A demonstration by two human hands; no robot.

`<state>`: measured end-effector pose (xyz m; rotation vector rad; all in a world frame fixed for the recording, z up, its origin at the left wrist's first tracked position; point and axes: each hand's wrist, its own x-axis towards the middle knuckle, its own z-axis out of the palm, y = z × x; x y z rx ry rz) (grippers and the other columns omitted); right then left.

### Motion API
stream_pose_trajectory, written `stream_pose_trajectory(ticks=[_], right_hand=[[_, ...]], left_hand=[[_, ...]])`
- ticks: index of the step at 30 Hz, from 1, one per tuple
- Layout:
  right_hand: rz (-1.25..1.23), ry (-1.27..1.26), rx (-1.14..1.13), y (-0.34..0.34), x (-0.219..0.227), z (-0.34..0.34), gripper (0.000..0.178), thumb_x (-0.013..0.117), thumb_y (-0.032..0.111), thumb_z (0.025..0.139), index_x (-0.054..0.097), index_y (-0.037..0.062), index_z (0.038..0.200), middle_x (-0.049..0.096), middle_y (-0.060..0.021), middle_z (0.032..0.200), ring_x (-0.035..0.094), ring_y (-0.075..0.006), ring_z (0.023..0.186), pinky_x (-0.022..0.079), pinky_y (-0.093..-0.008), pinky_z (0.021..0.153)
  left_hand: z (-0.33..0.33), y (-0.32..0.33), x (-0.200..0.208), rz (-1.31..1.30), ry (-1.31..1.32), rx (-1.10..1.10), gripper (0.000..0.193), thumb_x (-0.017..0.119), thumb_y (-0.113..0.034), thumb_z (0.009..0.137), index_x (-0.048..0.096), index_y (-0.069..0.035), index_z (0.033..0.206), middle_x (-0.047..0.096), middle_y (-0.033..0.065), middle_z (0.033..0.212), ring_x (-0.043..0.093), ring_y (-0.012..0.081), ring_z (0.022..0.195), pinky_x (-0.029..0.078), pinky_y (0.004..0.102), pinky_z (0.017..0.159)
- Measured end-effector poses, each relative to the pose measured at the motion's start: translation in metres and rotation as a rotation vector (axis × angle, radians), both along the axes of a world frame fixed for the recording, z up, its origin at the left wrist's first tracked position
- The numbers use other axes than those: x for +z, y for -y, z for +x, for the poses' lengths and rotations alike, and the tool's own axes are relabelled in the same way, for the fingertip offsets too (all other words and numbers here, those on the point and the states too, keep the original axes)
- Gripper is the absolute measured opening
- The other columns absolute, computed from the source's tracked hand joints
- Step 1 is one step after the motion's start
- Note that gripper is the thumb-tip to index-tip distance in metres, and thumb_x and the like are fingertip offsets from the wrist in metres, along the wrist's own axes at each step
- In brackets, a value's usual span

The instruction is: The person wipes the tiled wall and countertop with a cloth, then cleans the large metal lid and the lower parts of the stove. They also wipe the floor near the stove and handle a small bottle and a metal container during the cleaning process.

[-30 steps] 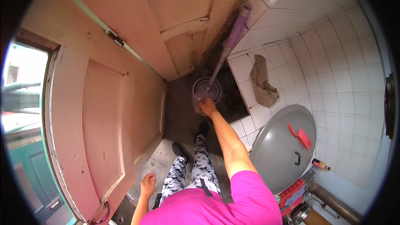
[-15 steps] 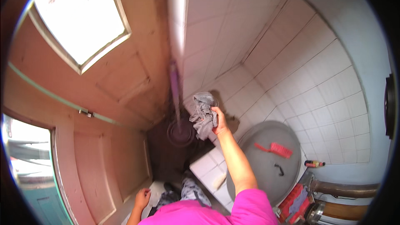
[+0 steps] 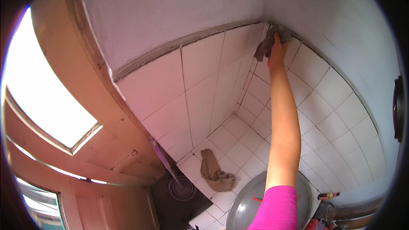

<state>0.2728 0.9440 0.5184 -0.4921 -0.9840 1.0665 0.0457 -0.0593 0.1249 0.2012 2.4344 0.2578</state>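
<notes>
My right hand (image 3: pixel 277 54) reaches far up and forward, its fingers closed on a crumpled grey cloth (image 3: pixel 267 44). The cloth is pressed into the corner where two white-tiled walls (image 3: pixel 204 81) meet, right at the top edge of the tiles. Part of it spreads onto the right-hand wall beyond my fingers. A brown cloth (image 3: pixel 217 174) lies bunched on the tiled surface below. My left hand is out of the picture.
A large round grey lid or basin (image 3: pixel 243 208) sits under my arm, a bit of red showing beside the sleeve. A small bottle (image 3: pixel 328 196) lies to its right. At left stand a purple-handled pole (image 3: pixel 161 155) with a round base and a brown wooden door (image 3: pixel 110 145).
My right hand has carried the grey cloth up and away to the wall corner. The view has tilted upward; my left hand has left it, and the brown cloth now shows fully.
</notes>
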Motion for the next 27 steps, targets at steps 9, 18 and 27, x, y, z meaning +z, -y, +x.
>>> stream_pose_trajectory(ticks=[9,18,27], right_hand=[[-0.061,0.189,-0.124,-0.034,0.021,-0.067,0.063,0.061,0.025,0.104,0.034,0.0028,0.156,0.052,-0.0144,0.152,0.056,-0.0284,0.129,0.05,-0.0402,0.102],[0.324,0.117,-0.016,0.125,0.003,-0.138,0.051,0.059,0.018,0.105,0.041,-0.0009,0.149,0.056,-0.0126,0.135,0.057,-0.0238,0.121,0.044,-0.0352,0.105],[0.772,0.598,-0.276,0.332,-0.016,-0.202,0.046,0.061,0.017,0.104,0.048,-0.0068,0.14,0.043,-0.0253,0.142,0.042,-0.0394,0.134,0.029,-0.0506,0.116]], left_hand=[[0.015,0.019,-0.028,-0.076,0.036,-0.305,0.045,0.06,-0.039,0.102,0.065,-0.007,0.134,0.073,0.02,0.125,0.067,0.0398,0.12,0.049,0.0471,0.106],[0.006,0.031,-0.069,0.243,0.14,-0.022,0.021,0.072,-0.018,0.095,0.075,-0.003,0.109,0.078,0.0111,0.095,0.074,0.0212,0.09,0.059,0.0377,0.083],[0.003,-0.006,-0.051,0.366,0.069,-0.244,0.027,0.071,-0.027,0.095,0.075,-0.007,0.112,0.078,0.0151,0.102,0.076,0.0277,0.096,0.059,0.04,0.087]])
